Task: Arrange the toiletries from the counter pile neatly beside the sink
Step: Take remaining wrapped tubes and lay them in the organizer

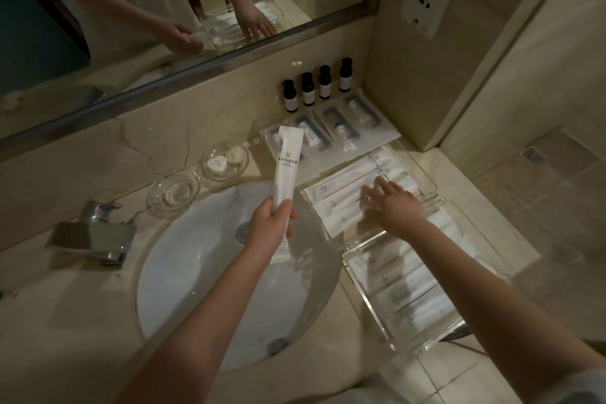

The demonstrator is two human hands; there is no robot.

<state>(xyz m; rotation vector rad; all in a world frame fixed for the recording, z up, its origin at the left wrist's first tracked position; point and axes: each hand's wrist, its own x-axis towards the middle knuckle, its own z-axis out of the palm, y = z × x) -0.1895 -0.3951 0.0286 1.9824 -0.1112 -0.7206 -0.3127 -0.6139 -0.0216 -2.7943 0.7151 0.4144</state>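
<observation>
Toiletry packets (403, 302), white and long, lie side by side in the near clear tray (355, 275) at the worktop's (82, 321) front right edge, just right of the sink (203, 289). Their small print is unreadable.

Left hand (270, 228), over the basin: fingers and thumb clamped round the lower part of a long white sachet (288, 161), held upright. The sachet shows a gold pinwheel emblem above a column of gold characters, too small to read.

Right hand (395, 207): fingers straight and spread, pressing flat on more white packets in the far clear tray (429, 188), which touches the near tray's far end.

Tap (95, 236) at the sink's left. Behind the sink are two glass dishes: one (173, 192) with contents unclear, the other (224, 161) with two round wrapped soaps, marks illegible.

Flat clear-wrapped packs (344, 128) lie in the back right corner. Behind them four dark bottles (314, 85) stand in a row against the wall, with white labels whose text is not legible.

Mirror (164, 26) above: partial red lettering on a white shirt, reversed and cut off.
</observation>
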